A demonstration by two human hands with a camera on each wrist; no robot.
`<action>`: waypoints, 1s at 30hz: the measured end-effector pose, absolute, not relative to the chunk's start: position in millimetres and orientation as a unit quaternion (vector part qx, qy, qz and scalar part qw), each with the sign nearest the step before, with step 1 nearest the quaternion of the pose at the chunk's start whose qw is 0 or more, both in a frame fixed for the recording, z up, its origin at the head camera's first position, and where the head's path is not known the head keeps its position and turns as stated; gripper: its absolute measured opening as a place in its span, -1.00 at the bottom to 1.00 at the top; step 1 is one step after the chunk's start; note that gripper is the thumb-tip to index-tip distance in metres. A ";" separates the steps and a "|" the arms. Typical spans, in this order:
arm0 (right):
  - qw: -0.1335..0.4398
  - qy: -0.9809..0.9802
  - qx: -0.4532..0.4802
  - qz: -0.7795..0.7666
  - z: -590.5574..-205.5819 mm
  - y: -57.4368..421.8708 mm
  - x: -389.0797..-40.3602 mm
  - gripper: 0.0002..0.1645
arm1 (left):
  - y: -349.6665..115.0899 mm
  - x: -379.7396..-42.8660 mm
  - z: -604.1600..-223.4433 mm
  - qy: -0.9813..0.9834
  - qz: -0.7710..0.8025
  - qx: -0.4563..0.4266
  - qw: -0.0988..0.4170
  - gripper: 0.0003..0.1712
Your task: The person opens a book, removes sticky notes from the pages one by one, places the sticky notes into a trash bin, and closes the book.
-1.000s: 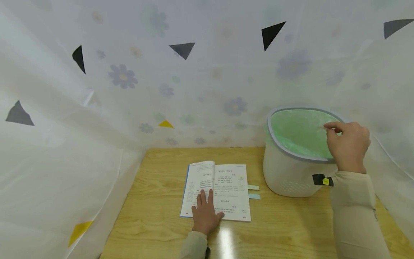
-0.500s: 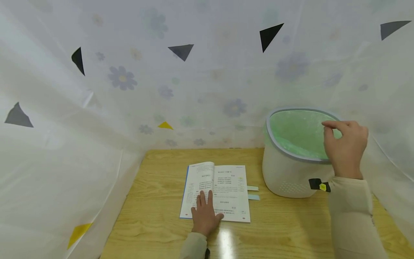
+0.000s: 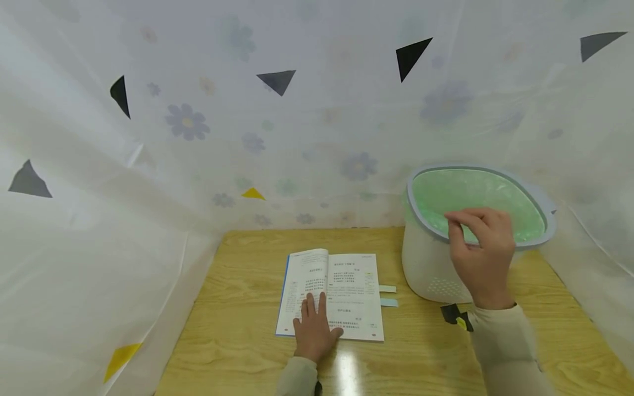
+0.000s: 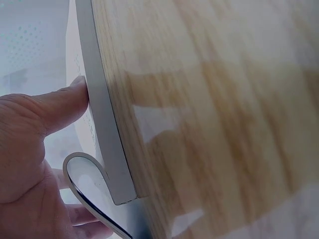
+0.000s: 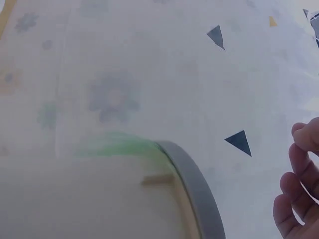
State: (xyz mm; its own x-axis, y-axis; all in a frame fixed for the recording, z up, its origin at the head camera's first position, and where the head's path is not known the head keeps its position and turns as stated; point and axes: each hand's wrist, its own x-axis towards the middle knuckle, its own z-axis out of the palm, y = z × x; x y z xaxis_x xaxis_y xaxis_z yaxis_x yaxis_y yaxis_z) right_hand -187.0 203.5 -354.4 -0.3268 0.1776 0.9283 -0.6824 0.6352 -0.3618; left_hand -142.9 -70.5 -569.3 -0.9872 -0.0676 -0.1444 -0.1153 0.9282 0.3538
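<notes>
An open book (image 3: 351, 280) with printed pages lies on the wooden table. My left hand (image 3: 314, 333) rests on its lower part, fingers spread over the left page and thumb across the right one. In the left wrist view, the thumb lies by the book's thick edge (image 4: 102, 114), beside a page curled over. My right hand (image 3: 485, 256) is raised in front of the bin's near rim, thumb and index fingertips together, other fingers curled; nothing shows between them. The white bin (image 3: 428, 269) has a grey rim (image 5: 194, 189) and a green bag liner (image 3: 477, 192) inside.
Two pale sticky tabs (image 3: 388, 302) stick out from the book's right side towards the bin. A white flowered sheet (image 3: 317, 110) with black, grey and yellow triangles hangs behind and at the sides of the table (image 3: 238, 308).
My right hand has moved left and nearer to me, from over the bin's right part to its front rim. A thin bit at its fingertips earlier no longer shows. The left hand stays put.
</notes>
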 end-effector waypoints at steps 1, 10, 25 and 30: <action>0.550 -0.711 0.195 0.392 -358.5 199.7 -186.6 -0.80 | -70.7 -143.1 -569.1 0.980 0.182 -0.047 0.065 0.14; 0.440 -0.756 0.317 0.365 -415.8 167.5 -190.9 -0.86 | -72.8 -144.5 -567.3 0.980 0.184 -0.046 0.063 0.14; 0.181 -0.902 0.159 0.359 -498.1 145.2 -194.8 -0.86 | -71.4 -144.0 -570.1 0.979 0.181 -0.049 0.075 0.14; 0.027 -0.929 0.063 0.364 -518.8 146.1 -196.7 -0.81 | -71.1 -142.8 -570.9 0.979 0.185 -0.049 0.073 0.14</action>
